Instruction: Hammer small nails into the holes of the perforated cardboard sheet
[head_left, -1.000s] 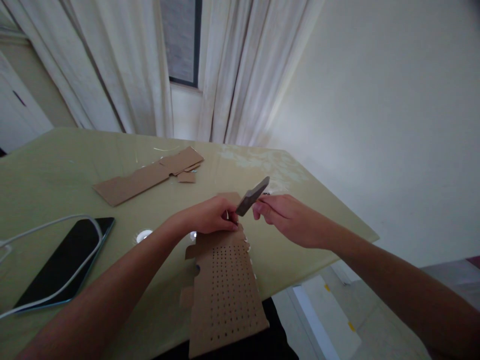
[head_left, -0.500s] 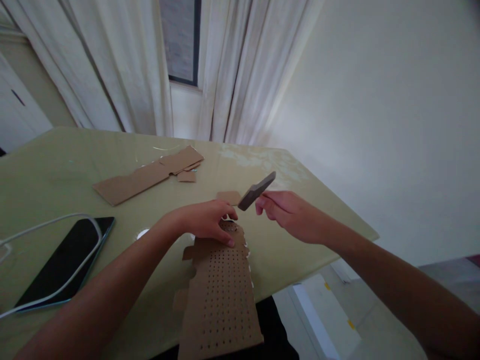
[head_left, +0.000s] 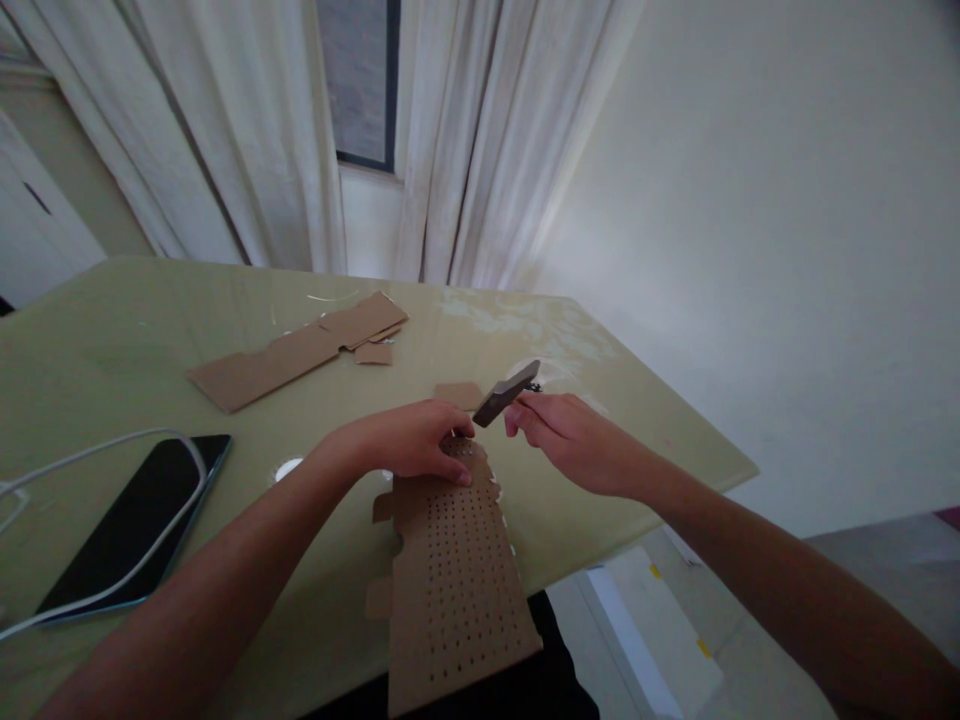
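A brown cardboard piece (head_left: 465, 570) pierced with rows of small holes stretches from the table over its near edge toward my lap. My left hand (head_left: 416, 440) grips its far end, thumb on top and fingers curled; anything small between the fingertips is hidden. In my right hand (head_left: 566, 430) is a hammer (head_left: 506, 393), its grey metal head tilted just above and right of my left fingertips. The fist hides most of the handle. Behind the hammer head lies a small cardboard scrap (head_left: 456, 395).
Cut cardboard strips (head_left: 277, 365) lie farther back on the pale green table (head_left: 615, 410). To the left rests a dark tablet (head_left: 139, 520) with a white cable (head_left: 161, 545) across it. A white round thing (head_left: 287, 468) sits beside my left forearm. Curtains and a wall stand behind.
The hammer and my right hand have come slightly down and left, and the hammer head lies flatter. The near end of the cardboard has shifted to the right. My left hand keeps its place.
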